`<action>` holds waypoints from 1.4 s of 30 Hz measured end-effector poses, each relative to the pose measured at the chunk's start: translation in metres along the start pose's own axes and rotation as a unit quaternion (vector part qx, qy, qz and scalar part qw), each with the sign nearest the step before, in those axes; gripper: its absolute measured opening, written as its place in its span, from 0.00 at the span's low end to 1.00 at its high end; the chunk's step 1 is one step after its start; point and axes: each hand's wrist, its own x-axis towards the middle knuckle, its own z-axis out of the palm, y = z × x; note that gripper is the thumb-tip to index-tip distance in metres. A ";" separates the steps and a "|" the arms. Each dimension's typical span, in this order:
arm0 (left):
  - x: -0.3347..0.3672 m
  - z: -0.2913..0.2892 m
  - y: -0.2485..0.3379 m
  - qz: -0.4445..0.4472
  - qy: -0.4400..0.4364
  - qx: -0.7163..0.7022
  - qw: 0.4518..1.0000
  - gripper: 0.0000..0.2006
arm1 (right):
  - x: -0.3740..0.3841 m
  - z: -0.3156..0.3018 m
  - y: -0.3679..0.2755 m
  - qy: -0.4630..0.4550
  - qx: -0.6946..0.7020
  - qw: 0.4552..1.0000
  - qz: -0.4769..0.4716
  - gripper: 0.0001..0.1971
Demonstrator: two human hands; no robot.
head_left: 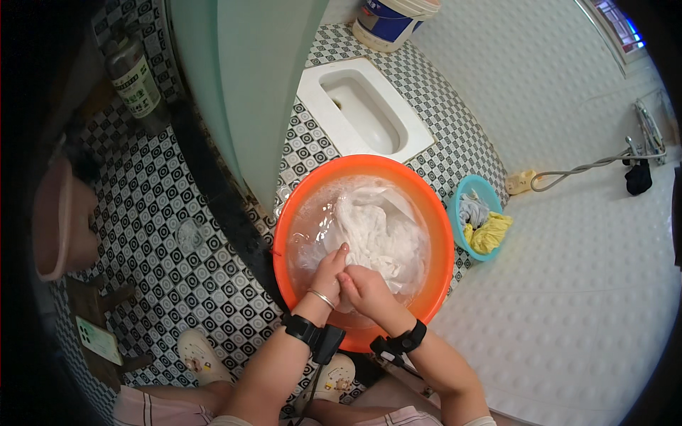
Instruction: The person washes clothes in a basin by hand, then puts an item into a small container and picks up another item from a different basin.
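A wide orange basin [282, 245] holds sudsy water and a bunched white cloth [380, 231], partly under the surface. Over its near side my two hands meet, touching each other. My left hand [329, 275], with a silver bangle at the wrist, is closed at the cloth's near edge, thumb pointing up. Curled into a fist beside it, my right hand [367, 290] grips at the same edge. The fingers' undersides and the bit of cloth within them are mostly hidden. Black straps with small devices sit on both wrists.
To the right, a small blue basin [455, 220] holds grey and yellow cloths. A white squat toilet [341, 142] and a bucket [387, 28] lie beyond. At left stand a pale green partition [249, 92], a pink tub [53, 227], a stool with a phone [99, 341], and a large bottle [135, 82].
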 end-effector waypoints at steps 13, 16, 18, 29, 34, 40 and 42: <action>0.000 -0.013 0.019 0.223 -0.036 0.458 0.860 0.16 | 0.009 -0.081 0.066 0.291 0.304 0.891 0.172 0.07; 0.005 -0.005 0.003 0.119 -0.089 0.071 0.986 0.14 | 0.014 -0.059 0.037 0.304 0.189 0.917 0.176 0.04; 0.002 0.016 0.007 0.039 -0.086 -0.236 0.967 0.15 | 0.011 -0.028 0.015 0.235 0.016 0.963 0.127 0.06; 0.000 0.024 -0.006 0.006 -0.003 -0.068 0.998 0.15 | 0.001 0.001 0.010 0.144 -0.021 0.989 0.020 0.13; -0.004 0.031 0.013 0.014 -0.084 -0.086 0.993 0.19 | -0.001 -0.027 0.018 0.143 0.061 0.971 0.181 0.12; -0.008 0.019 0.040 0.090 -0.174 0.292 0.936 0.22 | -0.013 -0.073 0.067 0.195 0.150 0.949 0.198 0.20; -0.003 0.023 0.041 0.064 -0.162 0.401 0.899 0.21 | -0.010 -0.070 0.073 0.250 0.225 0.920 0.200 0.18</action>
